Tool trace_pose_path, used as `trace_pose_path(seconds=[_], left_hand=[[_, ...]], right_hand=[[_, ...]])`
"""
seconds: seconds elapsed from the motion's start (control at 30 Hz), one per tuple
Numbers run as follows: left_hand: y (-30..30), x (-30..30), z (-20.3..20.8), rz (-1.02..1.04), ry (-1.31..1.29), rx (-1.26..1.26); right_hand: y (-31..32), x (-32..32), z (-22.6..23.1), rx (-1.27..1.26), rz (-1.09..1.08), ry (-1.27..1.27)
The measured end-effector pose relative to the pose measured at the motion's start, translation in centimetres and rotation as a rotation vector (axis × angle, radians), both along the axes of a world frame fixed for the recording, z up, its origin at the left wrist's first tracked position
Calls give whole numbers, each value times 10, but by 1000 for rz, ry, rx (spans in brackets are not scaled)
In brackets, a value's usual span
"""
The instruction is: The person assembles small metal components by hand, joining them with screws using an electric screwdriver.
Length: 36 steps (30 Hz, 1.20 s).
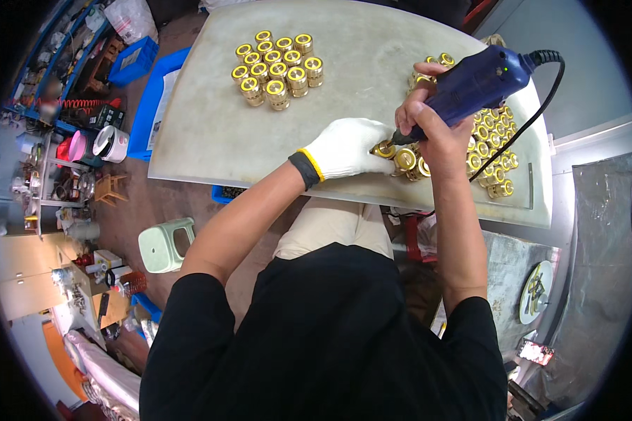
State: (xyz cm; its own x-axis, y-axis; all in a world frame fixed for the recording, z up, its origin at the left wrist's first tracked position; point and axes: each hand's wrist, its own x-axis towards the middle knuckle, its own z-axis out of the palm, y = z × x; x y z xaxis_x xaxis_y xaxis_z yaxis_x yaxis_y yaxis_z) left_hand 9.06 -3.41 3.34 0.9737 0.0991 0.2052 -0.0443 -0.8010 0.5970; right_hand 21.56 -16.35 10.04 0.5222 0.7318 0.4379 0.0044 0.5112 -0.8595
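My left hand (347,149), in a white knit glove with a yellow-and-grey cuff, grips a brass cylindrical fitting (384,149) near the table's front edge. Bare, my right hand (439,133) is wrapped round a dark blue electric screwdriver (481,84), tilted so its tip points down at that fitting. Whether the tip touches it I cannot tell. Right beside it stand a few more brass fittings (405,160), partly hidden by my right hand. Several upright brass fittings with yellow-ringed tops (277,70) form a group at the far left; many others (497,133) crowd the right side.
The pale table (211,133) has a curved far edge. From the screwdriver a black cord (551,102) loops down over the right-hand fittings. Blue crates (144,116) stand left of the table, and a pale green stool (158,249) is on the floor. A white plate (527,309) lies at right.
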Motion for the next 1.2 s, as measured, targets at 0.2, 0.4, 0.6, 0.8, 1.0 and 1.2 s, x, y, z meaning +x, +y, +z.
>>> trace_pose_path(seconds=[0.2,0.4,0.6,0.8,1.0,1.2], left_hand=[[3,2,-7,12,86,-58],[1,4,-19,54,5,-149],[0,4,-20,33,46,11],[2,0,-16,11,37,27],[0,-5,0,-3,97,-32],[10,-38,6,142,-5,-308]], right_hand=[[5,-4,-2,-144,45,-47],[5,-7,4,-262,17,-212],[7,-12,-5,-219,-53,-65],[11,-3,0,-143,67,-46],[11,2,5,-147,193,-130],[18,-20,10,-14,125,-34]])
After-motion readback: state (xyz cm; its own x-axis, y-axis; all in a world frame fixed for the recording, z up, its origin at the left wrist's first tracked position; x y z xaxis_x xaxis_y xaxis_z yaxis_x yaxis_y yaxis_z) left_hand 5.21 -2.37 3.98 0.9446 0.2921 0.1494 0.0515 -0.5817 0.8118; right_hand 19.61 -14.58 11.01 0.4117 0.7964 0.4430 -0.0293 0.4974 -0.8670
